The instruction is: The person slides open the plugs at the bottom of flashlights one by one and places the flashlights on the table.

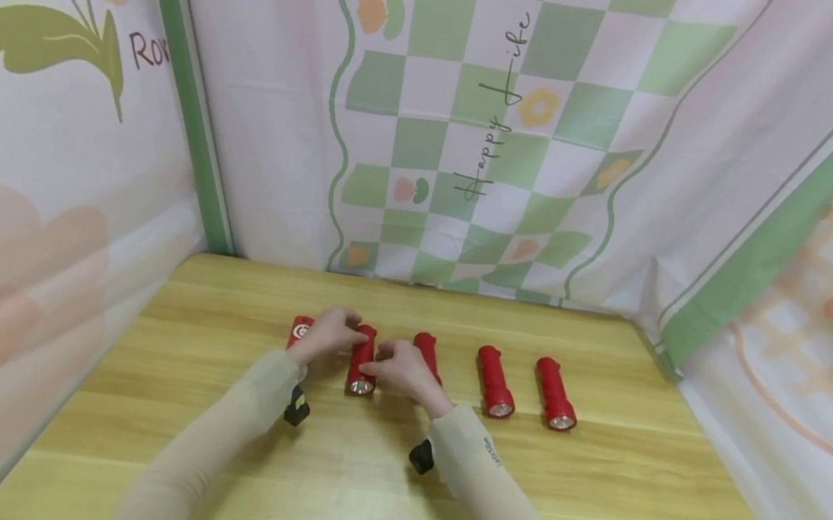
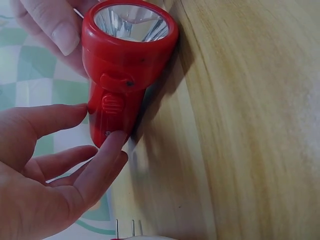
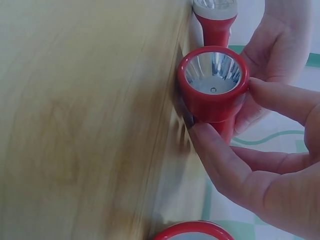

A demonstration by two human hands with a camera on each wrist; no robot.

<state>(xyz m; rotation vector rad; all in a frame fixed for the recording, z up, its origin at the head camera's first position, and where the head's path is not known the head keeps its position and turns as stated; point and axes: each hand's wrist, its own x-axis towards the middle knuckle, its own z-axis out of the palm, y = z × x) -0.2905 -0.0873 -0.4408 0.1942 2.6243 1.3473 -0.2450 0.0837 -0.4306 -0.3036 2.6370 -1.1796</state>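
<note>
A red flashlight (image 1: 361, 363) lies on the table between the two hands, its clear lens end towards the person. My left hand (image 1: 330, 334) pinches its rear body between thumb and fingers; in the left wrist view a slide switch (image 2: 113, 103) shows on top. My right hand (image 1: 406, 368) grips the flashlight's wide head (image 3: 212, 107) with thumb and fingers in the right wrist view. To the left, another red item with a white round emblem (image 1: 300, 330) is partly covered by the left hand.
Three more red flashlights lie to the right: one (image 1: 425, 346) partly behind the right hand, a second (image 1: 495, 382) and a third (image 1: 556, 393). Two metal prongs (image 2: 125, 228) show low in the left wrist view. Printed curtains (image 1: 272, 112) enclose the wooden table (image 1: 351, 471).
</note>
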